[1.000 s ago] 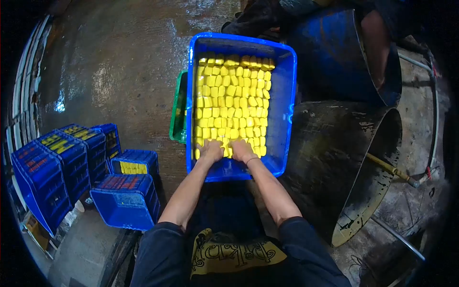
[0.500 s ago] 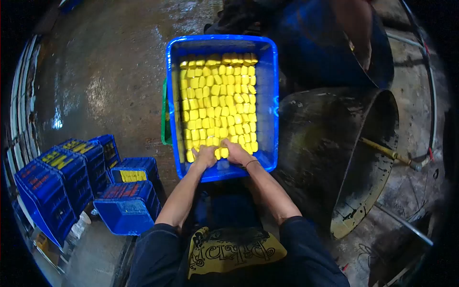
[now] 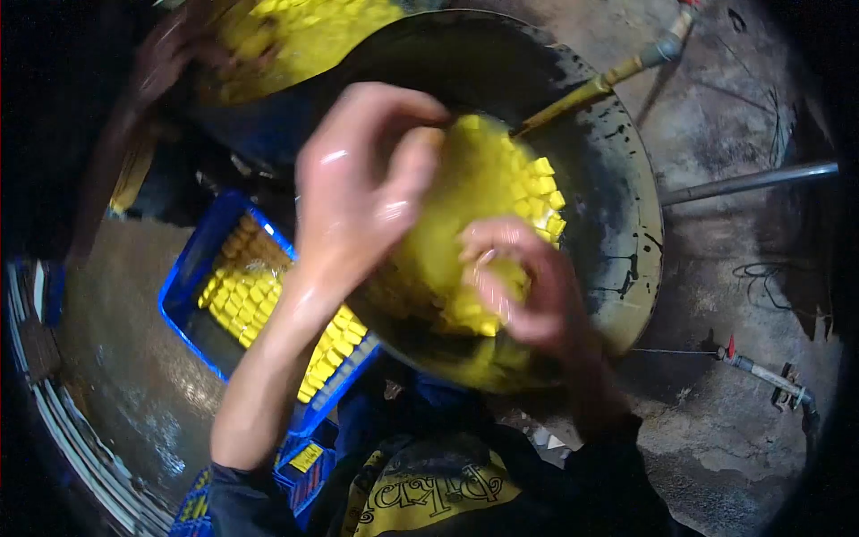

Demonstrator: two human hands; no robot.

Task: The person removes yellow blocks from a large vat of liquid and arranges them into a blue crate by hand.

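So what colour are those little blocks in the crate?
Bright yellow blocks, lying in a blue crate; the head view shows them best.

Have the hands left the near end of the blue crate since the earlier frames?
Yes. Both the left hand and the right hand are off the blue crate and raised to its right, carrying yellow cubes over the large dark wok.
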